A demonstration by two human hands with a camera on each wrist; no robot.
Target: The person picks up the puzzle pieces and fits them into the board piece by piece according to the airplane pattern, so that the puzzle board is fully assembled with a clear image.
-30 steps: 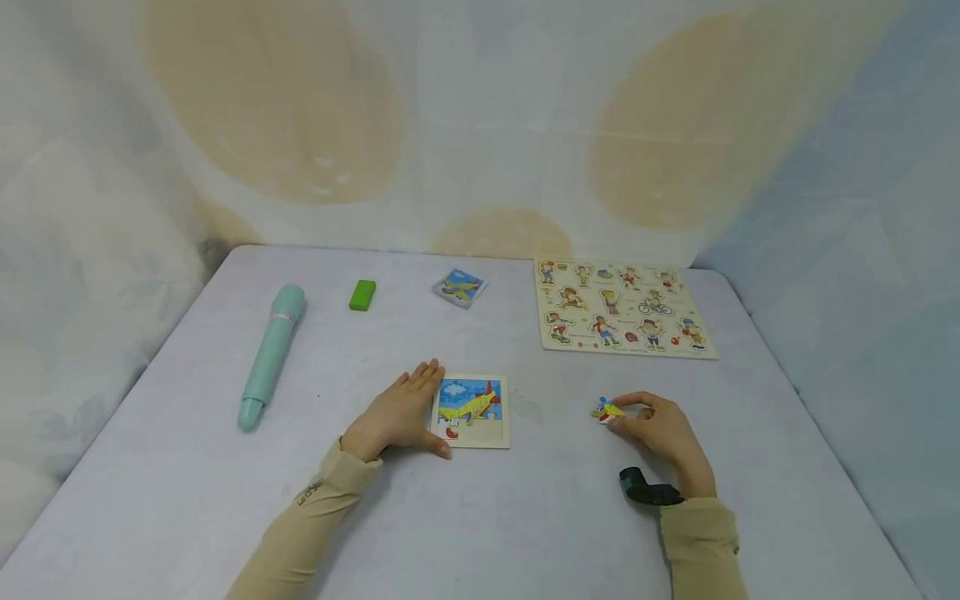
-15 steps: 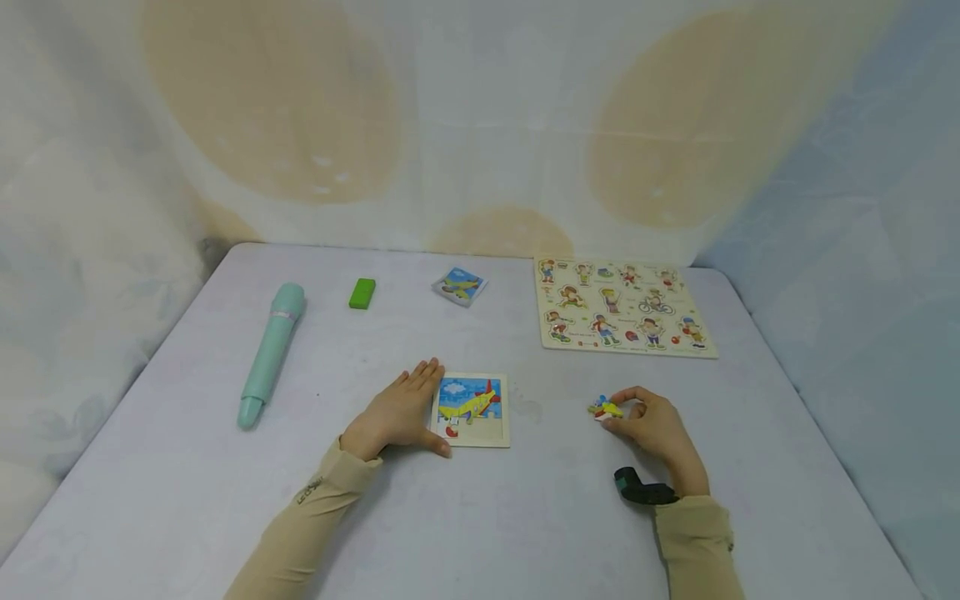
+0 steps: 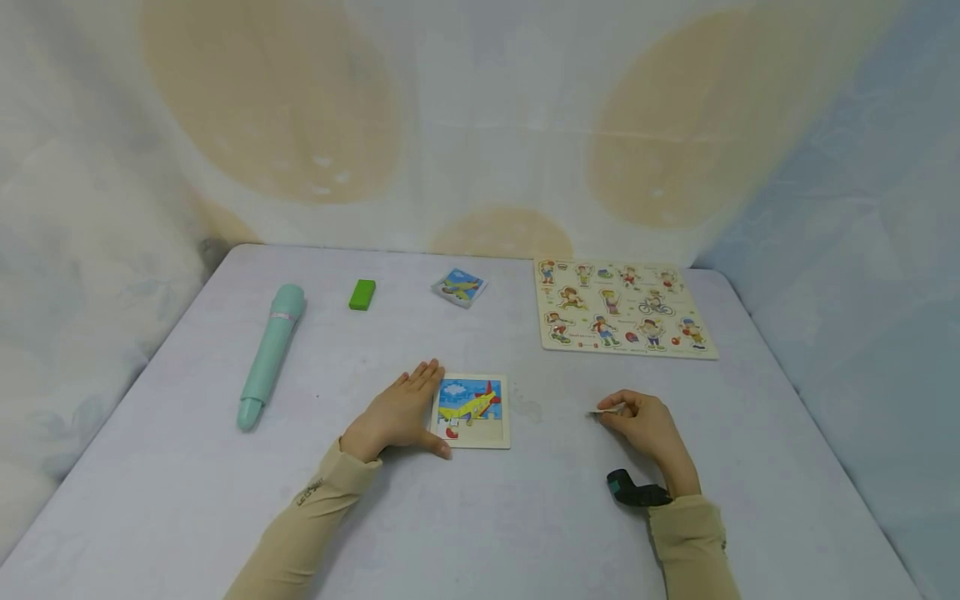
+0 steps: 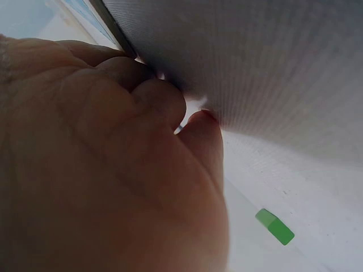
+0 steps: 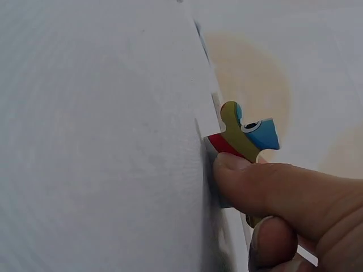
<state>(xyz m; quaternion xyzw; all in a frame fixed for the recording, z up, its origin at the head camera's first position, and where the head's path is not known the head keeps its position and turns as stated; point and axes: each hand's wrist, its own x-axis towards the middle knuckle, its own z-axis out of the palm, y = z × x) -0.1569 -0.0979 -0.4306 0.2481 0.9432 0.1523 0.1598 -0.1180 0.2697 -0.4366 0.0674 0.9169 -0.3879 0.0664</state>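
Observation:
In the head view a small square jigsaw puzzle of a yellow airplane lies in its pale frame, with part of the lower picture bare. My left hand lies along the frame's left side, fingers extended and thumb near the lower left corner. To the right, my right hand pinches a jigsaw piece between thumb and fingers, just above or at the tabletop. The right wrist view shows that jigsaw piece in red, olive and blue, partly covered by the thumb. Whether a second piece sits with it, I cannot tell.
A beige puzzle board with cartoon figures lies at the back right. Further left are a small airplane picture, a green block and a mint-green microphone-shaped stick. A black wrist device sits at my right wrist.
My right hand has shifted slightly left and turned the jigsaw piece, whose coloured face showed before and now appears edge-on in the head view. The left hand stays in place.

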